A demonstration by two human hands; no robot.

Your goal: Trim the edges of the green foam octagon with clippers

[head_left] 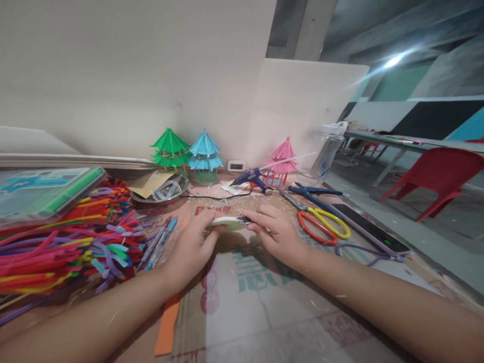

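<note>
pale disc (229, 224) held up over the middle of the cardboard (260, 312), between the two hands. left hand (198, 234) pinches its left end, thumb at the near side, fingers behind. right hand (276, 232) has its fingertips closed at the right end, on a small dark piece (244, 220); what that piece is cannot be told, blurred. hands apart, disc bridging them.

handling, as judged: left grip best kept firm and steady so the disc does not twist; right fingertips to work close to the rim, with light pressure, since the thing looks thin. keeping it level would leave the white upper edge in sight.

edges and room: near side of the cardboard offers the widest open stretch, between the forearms. far side tighter: glue gun (251, 177) and its dark cord lie just beyond the hands. right side, scissors (317, 227) sit near the right wrist, handles toward it. left side, pens (162, 242) and the heap of fuzzy stems (56, 252) crowd the left forearm; an elbow swung outward might drag them.
</note>
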